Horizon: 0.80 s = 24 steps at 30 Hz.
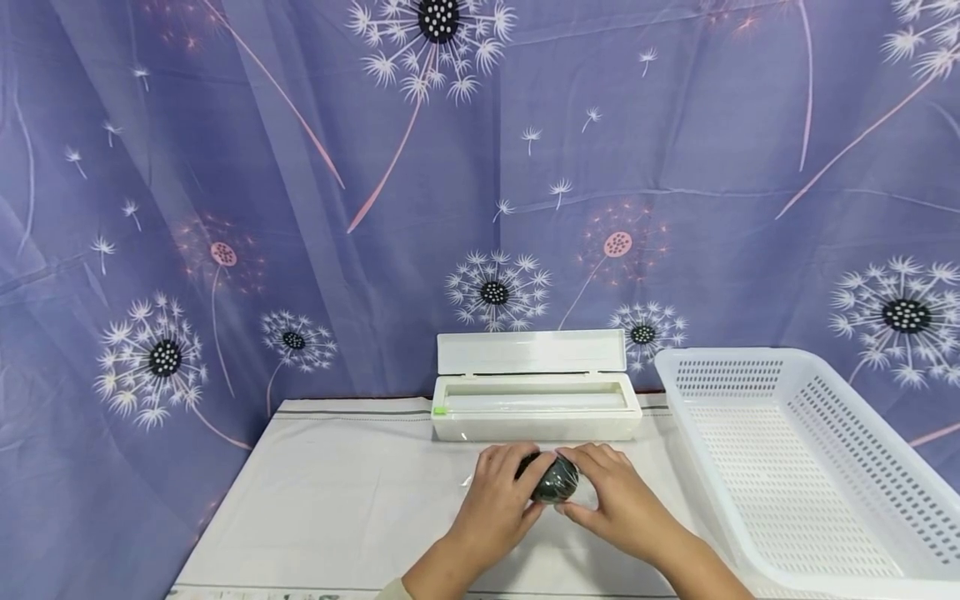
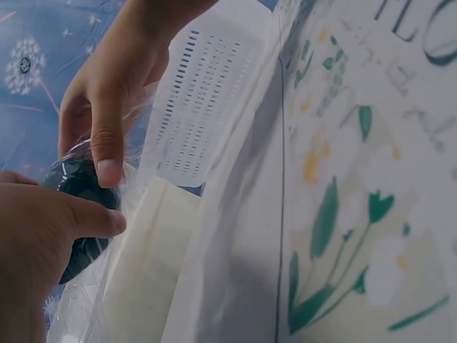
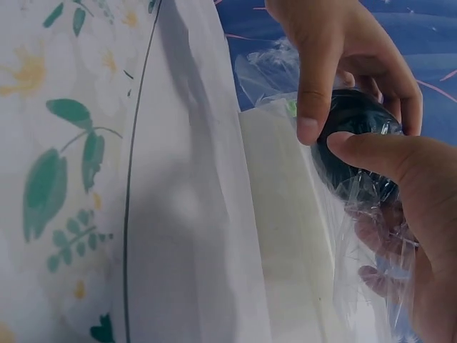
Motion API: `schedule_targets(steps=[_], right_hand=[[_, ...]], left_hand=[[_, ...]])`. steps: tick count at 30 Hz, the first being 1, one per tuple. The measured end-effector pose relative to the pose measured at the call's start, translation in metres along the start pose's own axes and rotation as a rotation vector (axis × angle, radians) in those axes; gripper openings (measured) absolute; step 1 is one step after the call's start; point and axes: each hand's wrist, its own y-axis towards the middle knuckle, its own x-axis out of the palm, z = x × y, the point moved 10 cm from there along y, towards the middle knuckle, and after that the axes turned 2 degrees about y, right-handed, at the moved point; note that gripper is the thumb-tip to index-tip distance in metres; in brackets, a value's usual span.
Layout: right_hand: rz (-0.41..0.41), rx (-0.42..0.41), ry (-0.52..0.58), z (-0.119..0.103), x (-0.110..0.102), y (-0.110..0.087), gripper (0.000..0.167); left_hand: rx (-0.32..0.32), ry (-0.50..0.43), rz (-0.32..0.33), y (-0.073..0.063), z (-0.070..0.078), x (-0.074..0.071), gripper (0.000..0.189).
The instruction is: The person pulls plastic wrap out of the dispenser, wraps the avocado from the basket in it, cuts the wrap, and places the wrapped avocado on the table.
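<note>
A dark green, nearly black, rounded object with a glossy surface [image 1: 557,482] sits between the person's two hands, above the white cloth with grey line borders and printed green-and-yellow flowers [image 2: 243,286], in front of a long white box. In the wrist views the object looks oval and smooth, with a teal cast. Bright, thin streaks of reflected light run across it where thin, clear, crinkled plastic film [image 3: 268,75] lies over its surface. The film gathers in creases against the object and spreads loosely beyond it on both sides; whether it covers the underside cannot be told.

The left hand [image 1: 497,498] grips the object from its left side, fingers curved over the top and thumb along the near side. The right hand [image 1: 621,502] holds it from the right, fingers at the far edge and thumb at the near edge. Both thumbs press close to the film.

The long white rectangular box [image 1: 536,427] stands just beyond the hands, its white hinged lid [image 1: 531,353] raised and a pale roll [image 1: 536,402] lying inside. A small bright green tab [image 1: 440,410] marks its front left corner. To the right is a white perforated plastic basket [image 1: 787,483].
</note>
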Motion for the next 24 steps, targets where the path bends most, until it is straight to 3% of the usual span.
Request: schedule_targets(steps=[6, 10, 18, 24], right_hand=[[-0.016, 0.045, -0.005, 0.002, 0.002, -0.002, 0.081], [-0.001, 0.025, 0.005, -0.002, 0.001, -0.002, 0.089], [0.033, -0.069, -0.054, -0.011, 0.004, -0.003, 0.086], [0.055, -0.068, -0.069, -0.007, 0.009, -0.002, 0.082]], left_hand=[[-0.023, -0.042, -0.03, 0.002, -0.005, 0.004, 0.07], [-0.016, -0.042, -0.032, 0.001, -0.005, 0.008, 0.066], [-0.024, -0.017, -0.044, 0.004, -0.009, 0.012, 0.067], [-0.068, -0.087, -0.127, 0.007, -0.016, 0.018, 0.068]])
